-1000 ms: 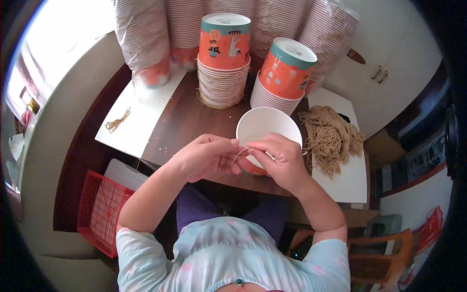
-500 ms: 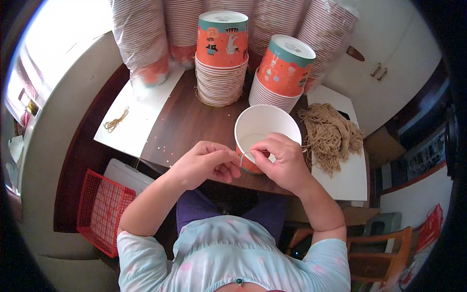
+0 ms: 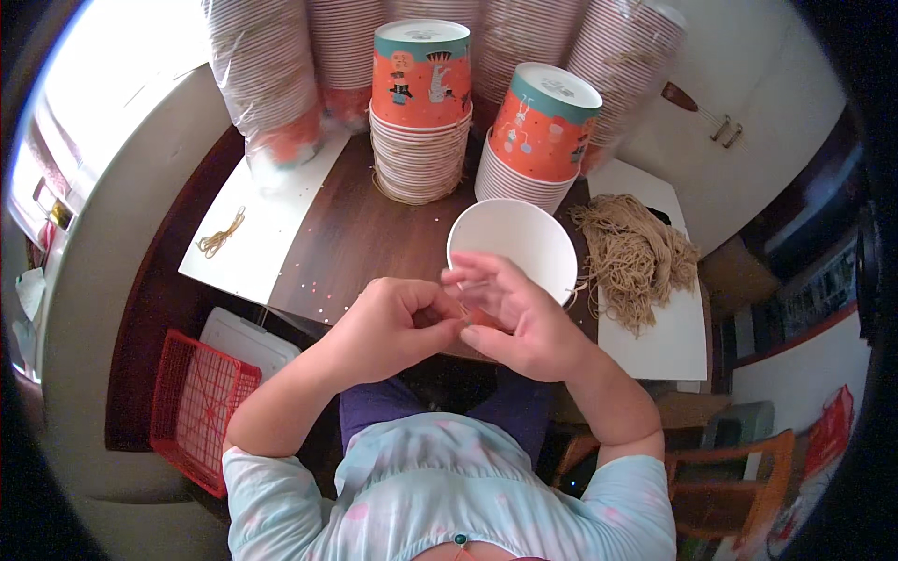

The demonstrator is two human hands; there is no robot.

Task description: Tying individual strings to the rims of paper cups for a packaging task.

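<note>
At the table's near edge stands a white-lined paper bucket [image 3: 519, 238] with its mouth up, its orange outside mostly behind my hands. My left hand [image 3: 388, 323] is closed in a pinch on a thin cord [image 3: 464, 318], of which only a short bit shows. Close against its fingertips is my right hand [image 3: 528, 327], fingers spread and slightly blurred, thumb near the cord. To the right of the bucket lies a tangled heap of tan cords [image 3: 641, 257]. Several loose cords [image 3: 222, 234] lie on the white panel at the left.
Behind the bucket, two stacks of upside-down orange and green paper buckets [image 3: 421, 89] [image 3: 545, 126] stand on the brown table [image 3: 327, 224]. Tall plastic-wrapped stacks [image 3: 262, 84] line the back. A red plastic basket [image 3: 201, 411] is at lower left, a wooden chair [image 3: 730, 496] at lower right.
My right hand has gone from pinching the cord to spread fingers, and moved left and slightly down. My left hand has shifted slightly, its fingers now curled together.
</note>
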